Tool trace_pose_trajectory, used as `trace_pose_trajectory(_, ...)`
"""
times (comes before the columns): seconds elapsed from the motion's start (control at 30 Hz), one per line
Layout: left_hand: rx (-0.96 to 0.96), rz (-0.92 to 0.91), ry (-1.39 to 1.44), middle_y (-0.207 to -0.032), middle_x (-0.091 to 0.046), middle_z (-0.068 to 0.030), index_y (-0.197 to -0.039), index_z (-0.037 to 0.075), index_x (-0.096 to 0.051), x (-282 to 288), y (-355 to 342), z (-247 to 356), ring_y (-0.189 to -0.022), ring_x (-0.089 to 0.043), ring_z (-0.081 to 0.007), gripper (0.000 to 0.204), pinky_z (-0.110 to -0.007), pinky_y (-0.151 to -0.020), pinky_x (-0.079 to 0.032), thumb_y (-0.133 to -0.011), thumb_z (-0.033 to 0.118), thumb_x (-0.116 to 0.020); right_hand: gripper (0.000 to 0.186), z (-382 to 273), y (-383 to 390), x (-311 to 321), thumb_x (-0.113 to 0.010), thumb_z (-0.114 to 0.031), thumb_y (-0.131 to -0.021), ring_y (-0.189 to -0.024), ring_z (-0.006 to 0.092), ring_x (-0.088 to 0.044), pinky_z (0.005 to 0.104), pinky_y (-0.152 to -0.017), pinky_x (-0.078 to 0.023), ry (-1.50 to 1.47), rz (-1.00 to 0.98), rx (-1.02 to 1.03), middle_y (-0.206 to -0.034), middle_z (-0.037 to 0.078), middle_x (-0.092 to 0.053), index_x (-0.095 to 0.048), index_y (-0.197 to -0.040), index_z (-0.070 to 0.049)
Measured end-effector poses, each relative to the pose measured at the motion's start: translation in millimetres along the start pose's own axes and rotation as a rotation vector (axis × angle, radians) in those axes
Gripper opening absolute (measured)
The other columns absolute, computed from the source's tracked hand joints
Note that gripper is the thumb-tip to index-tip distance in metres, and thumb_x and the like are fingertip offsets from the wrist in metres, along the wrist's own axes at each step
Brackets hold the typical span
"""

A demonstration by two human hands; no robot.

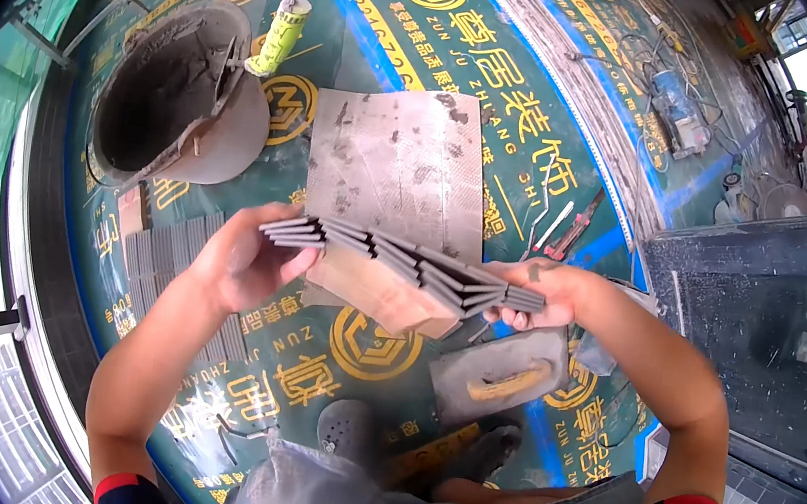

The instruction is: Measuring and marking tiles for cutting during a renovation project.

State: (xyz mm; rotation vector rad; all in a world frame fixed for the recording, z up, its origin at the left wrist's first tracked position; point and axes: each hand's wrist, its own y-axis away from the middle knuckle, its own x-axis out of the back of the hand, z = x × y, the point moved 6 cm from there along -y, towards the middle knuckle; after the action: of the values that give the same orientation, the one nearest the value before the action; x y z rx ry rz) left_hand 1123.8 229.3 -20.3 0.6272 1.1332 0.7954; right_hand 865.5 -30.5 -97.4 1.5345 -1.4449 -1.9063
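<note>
Between both hands I hold a stack of grey strip mosaic tile sheets (388,255), sagging and folded toward its right end. My left hand (247,258) grips the left end, thumb and fingers closed round the layered edges. At the other end, my right hand (552,292) is wrapped round the stack, its fingers partly hidden. A brown cardboard box (388,296) shows just under the sheets; whether they touch it I cannot tell. Below my right hand, a plastering trowel (499,377) with a yellowish handle lies on the floor covering. More grey tile sheets (171,254) lie beyond my left forearm.
A mortar-smeared bucket (236,136) stands at the left, with a yellow-green tube (281,36) beside it. A stained pale sheet (400,156) lies ahead on the green floor covering (312,342). Tools (567,232) lie at the right, near a dark panel (750,305).
</note>
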Motion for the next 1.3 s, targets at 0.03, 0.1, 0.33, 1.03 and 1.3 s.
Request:
trace_pose_trajectory(0.03,-0.002,-0.043,-0.033,-0.102,-0.070,-0.0164,-0.105,-0.007,-0.062,-6.6,-17.9,6.8,-0.089,-0.071,-0.0259,0.026,-0.031,-0.082,-0.066,-0.103,0.019,-0.058,0.029,-12.1,2.3,0.7,-0.054,-0.032,-0.107,-0.074,0.0154,-0.064,0.0250,-0.058,-0.051,-0.072,-0.126,0.003,-0.094,0.010,-0.069,-0.068,-0.116,-0.009)
trace_pose_trajectory(0.1,-0.004,-0.047,-0.080,-0.101,-0.070,-0.0174,-0.105,-0.008,-0.061,-14.4,-56.6,16.3,-0.089,-0.071,-0.0281,0.024,-0.032,-0.081,-0.066,-0.104,0.015,-0.053,0.036,-32.2,1.5,24.4,-0.046,-0.037,-0.109,-0.074,0.0130,-0.059,0.0236,-0.061,-0.050,0.010,-0.040,0.047,-0.100,0.011,-0.066,-0.065,-0.111,-0.007)
trace_pose_trajectory(0.33,0.046,0.087,-0.164,-0.100,-0.069,-0.0217,-0.105,-0.010,-0.061,-12.5,-170.0,34.5,-0.087,-0.072,-0.0300,0.025,-0.033,-0.077,-0.067,-0.104,0.013,-0.051,0.043,-66.1,-43.5,96.8,-0.040,-0.044,-0.110,-0.073,0.0125,-0.058,0.0224,-0.061,-0.048,-0.065,0.026,0.135,-0.086,0.003,-0.061,-0.066,-0.112,-0.010)
trace_pose_trajectory(1.03,-0.555,0.337,-0.551,-0.097,-0.068,-0.0056,-0.102,0.004,-0.064,66.9,-123.1,-1.5,-0.090,-0.065,-0.0142,0.026,-0.029,-0.083,-0.051,-0.103,0.031,-0.060,0.066,-129.1,-7.0,103.6,-0.069,-0.045,-0.098,-0.094,0.0153,-0.064,0.0313,-0.081,-0.052,0.604,0.974,0.821,-0.108,0.012,-0.070,-0.054,-0.135,0.007)
trace_pose_trajectory(1.3,-0.762,0.574,-1.476,-0.123,-0.063,-0.0216,-0.130,-0.007,-0.061,74.2,-112.1,-33.1,-0.109,-0.063,-0.0351,0.053,-0.042,-0.100,-0.050,-0.096,0.032,-0.070,0.050,-41.0,-55.0,83.1,-0.070,-0.027,-0.100,-0.105,0.0174,-0.062,0.0315,-0.091,-0.049,0.306,0.997,0.735,-0.116,0.011,-0.066,-0.053,-0.134,0.006)
